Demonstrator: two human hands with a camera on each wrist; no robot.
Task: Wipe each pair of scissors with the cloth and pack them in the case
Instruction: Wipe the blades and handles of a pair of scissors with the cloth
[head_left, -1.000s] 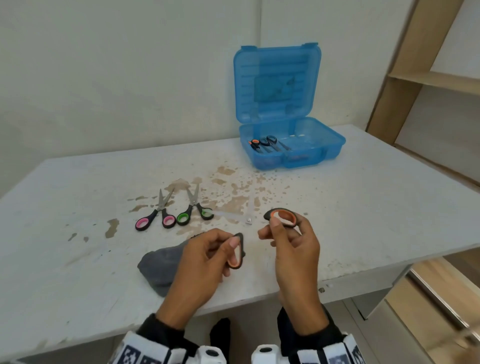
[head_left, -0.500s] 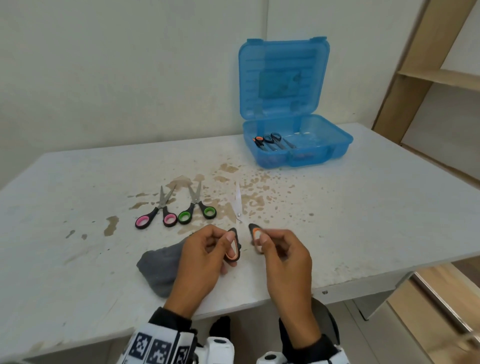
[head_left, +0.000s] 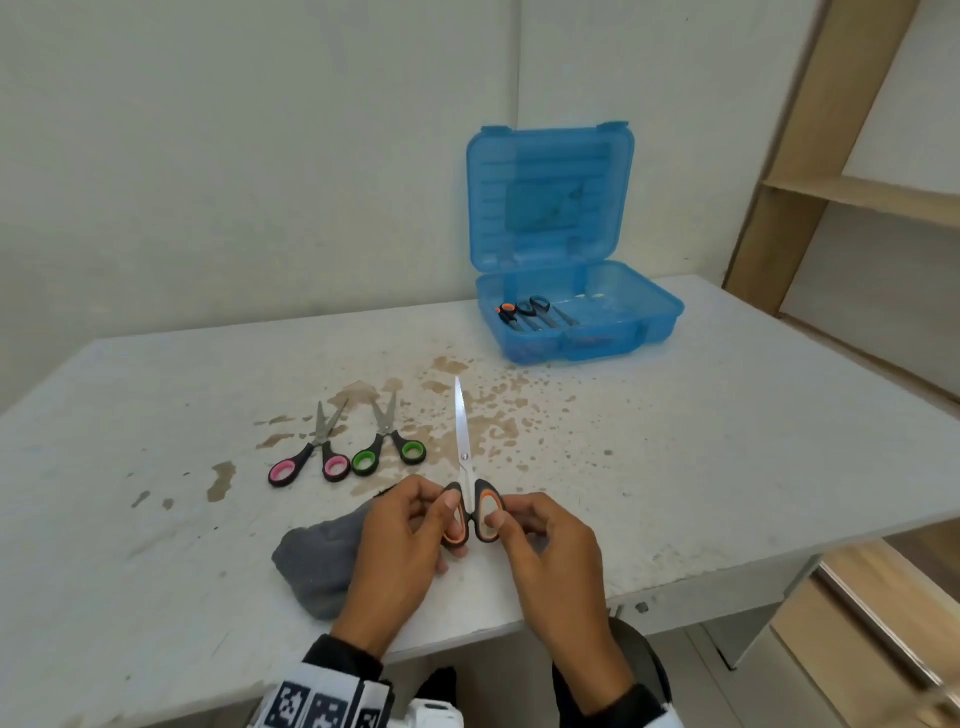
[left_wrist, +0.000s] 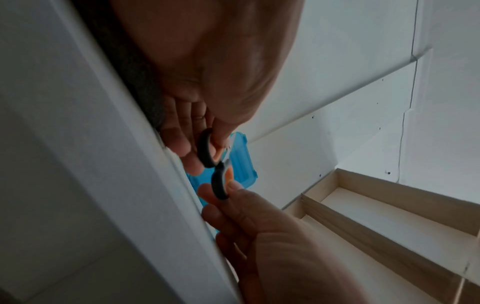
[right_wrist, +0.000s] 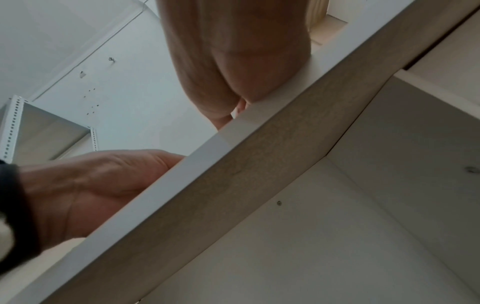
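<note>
Both hands, left hand (head_left: 402, 540) and right hand (head_left: 545, 545), pinching closed orange-handled scissors (head_left: 467, 488)

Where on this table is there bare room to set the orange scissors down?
Bare tabletop right of the hands, in front of the blue case. Also the far left, behind the pink scissors. Crowded: the near middle, with green scissors and grey cloth.

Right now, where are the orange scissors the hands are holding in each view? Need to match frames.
Head: orange scissors lower centre, blades closed, pointing away, one handle loop in each hand.
Left wrist: handle loops at centre, pinched between both hands; blades hidden.
Right wrist: not in view; the table edge blocks them.
Shared landmark: blue case, behind the loops in the left wrist view.
</note>
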